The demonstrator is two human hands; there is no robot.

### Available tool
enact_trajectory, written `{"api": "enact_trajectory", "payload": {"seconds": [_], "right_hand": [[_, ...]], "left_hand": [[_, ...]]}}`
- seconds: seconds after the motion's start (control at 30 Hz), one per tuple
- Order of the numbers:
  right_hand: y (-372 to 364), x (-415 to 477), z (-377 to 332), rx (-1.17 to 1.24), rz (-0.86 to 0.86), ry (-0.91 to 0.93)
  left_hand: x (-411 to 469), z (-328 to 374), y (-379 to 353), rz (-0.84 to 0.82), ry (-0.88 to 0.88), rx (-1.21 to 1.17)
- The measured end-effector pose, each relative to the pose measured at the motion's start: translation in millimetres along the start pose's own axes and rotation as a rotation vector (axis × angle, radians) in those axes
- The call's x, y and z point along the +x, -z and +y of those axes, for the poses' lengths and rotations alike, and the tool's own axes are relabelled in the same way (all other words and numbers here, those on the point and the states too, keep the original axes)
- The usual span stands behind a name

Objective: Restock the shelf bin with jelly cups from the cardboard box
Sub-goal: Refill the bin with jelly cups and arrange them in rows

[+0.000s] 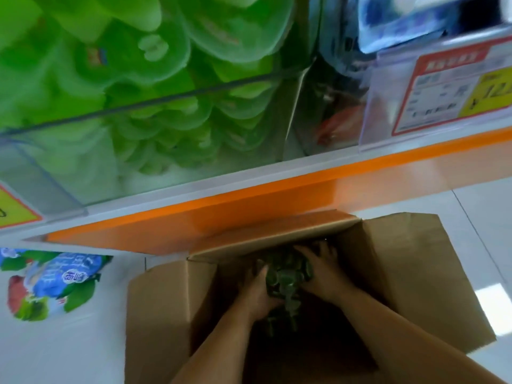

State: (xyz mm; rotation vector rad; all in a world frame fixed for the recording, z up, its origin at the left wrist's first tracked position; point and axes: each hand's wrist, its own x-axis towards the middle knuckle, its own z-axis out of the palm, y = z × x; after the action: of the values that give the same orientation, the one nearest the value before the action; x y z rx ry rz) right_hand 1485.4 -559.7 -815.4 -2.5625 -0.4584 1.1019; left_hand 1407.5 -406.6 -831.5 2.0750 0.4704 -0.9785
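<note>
While my left hand [259,293] and right hand [321,273] curl around a heap of green jelly cups [285,275] deep in the cardboard box [158,314], I judge this the scooping step, and next I must raise them pressed together to the clear shelf bin [55,156] above.

A pale glossy tiled floor [55,356] fills the lower frame, with a bright patch of light [491,297] at right and a printed bag [52,281] lying at lower left, below a shelf's orange edge band [249,195] running diagonally across the middle, a red-and-yellow price label [448,90] at upper right and a yellow tag [13,212] at the left edge.
</note>
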Motion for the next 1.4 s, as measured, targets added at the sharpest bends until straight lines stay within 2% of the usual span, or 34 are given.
{"api": "enact_trajectory", "payload": {"seconds": [0.13, 0.23, 0.33, 0.57, 0.73, 0.83, 1.17, 1.4], "right_hand": [[-6.2, 3.6, 2.6, -0.161, -0.136, 0.051], [-14.5, 2.8, 3.7, -0.235, -0.134, 0.087], [-15.4, 2.4, 3.5, -0.263, -0.113, 0.108], [-15.2, 7.6, 0.0, -0.301, -0.174, 0.164], [-14.8, 13.9, -1.1, -0.264, -0.091, 0.143], [-18.7, 15.6, -3.1, -0.182, -0.136, 0.12], [10.2, -27.2, -9.8, 0.089, -0.057, 0.066], [65.8, -97.6, -42.4, 0.111, 0.101, 0.254]], "left_hand": [[6.0, 2.9, -8.6, -0.099, -0.003, 0.108], [4.1, 6.6, -15.5, -0.158, 0.049, 0.258], [0.0, 11.5, -23.6, -0.139, 0.052, 0.338], [5.1, -4.5, -15.7, -0.102, 0.025, 0.2], [-0.5, -13.0, 5.2, -0.001, 0.008, 0.061], [-4.4, -12.6, 15.9, 0.031, 0.018, 0.02], [-45.0, 13.6, 19.5, 0.07, -0.047, 0.047], [-119.0, 44.8, 43.4, 0.219, -0.286, 0.037]]}}
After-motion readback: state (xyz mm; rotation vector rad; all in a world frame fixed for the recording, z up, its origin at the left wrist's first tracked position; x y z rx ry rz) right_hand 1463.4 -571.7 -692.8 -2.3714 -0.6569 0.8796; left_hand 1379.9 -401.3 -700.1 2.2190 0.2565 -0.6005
